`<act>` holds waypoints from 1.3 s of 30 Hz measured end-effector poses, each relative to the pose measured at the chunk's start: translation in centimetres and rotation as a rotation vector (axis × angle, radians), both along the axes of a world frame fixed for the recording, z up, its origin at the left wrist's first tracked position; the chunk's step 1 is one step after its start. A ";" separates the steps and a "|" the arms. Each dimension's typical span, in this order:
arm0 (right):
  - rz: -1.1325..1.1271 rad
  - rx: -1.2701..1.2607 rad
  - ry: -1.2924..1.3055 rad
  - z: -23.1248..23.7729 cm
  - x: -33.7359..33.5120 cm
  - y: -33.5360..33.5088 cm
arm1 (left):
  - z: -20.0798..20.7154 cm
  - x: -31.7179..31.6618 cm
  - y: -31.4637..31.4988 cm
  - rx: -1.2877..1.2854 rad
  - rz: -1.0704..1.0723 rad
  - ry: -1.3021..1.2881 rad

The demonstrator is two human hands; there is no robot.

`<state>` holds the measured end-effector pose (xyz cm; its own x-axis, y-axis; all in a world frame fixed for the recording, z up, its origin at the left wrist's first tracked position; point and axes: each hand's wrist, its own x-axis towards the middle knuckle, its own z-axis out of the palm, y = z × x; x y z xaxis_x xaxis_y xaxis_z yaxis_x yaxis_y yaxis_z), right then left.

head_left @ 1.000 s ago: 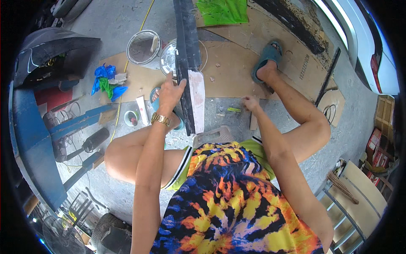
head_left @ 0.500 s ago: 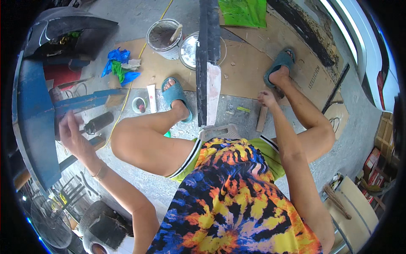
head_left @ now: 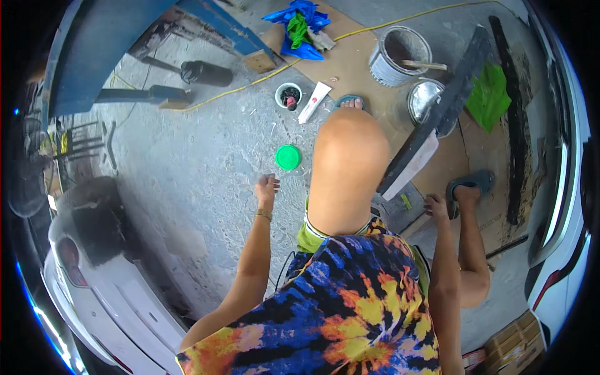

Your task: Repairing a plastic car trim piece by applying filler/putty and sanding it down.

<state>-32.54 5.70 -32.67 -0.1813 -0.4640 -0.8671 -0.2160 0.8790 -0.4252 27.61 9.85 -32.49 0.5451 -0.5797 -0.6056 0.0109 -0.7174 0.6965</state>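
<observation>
left hand [head_left: 266, 185] half-curled near green lid [head_left: 288, 157]

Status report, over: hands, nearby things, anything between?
Left hand near green lid, not touching. Right hand near dark panel, grip unclear. Bent knee between left hand and panel.
</observation>
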 end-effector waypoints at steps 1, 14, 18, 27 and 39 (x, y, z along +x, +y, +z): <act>-0.005 -0.005 0.019 1.0 -0.6 0.0 | -1.7 -0.5 0.2 0.028 -0.005 0.035; 0.129 -0.164 0.037 6.6 -3.9 -3.0 | -3.6 -4.0 -6.4 -0.286 -0.704 -0.666; 0.070 -0.172 0.105 8.8 -4.6 -3.7 | -3.0 -4.8 -6.8 -0.293 -0.995 -0.545; 0.131 -0.344 -0.028 12.4 -4.6 -4.6 | -4.5 -9.1 -9.3 -0.279 -1.578 -0.573; -0.095 -0.835 0.235 37.5 -7.1 -2.6 | -13.2 -17.3 -23.3 0.942 -2.722 -0.440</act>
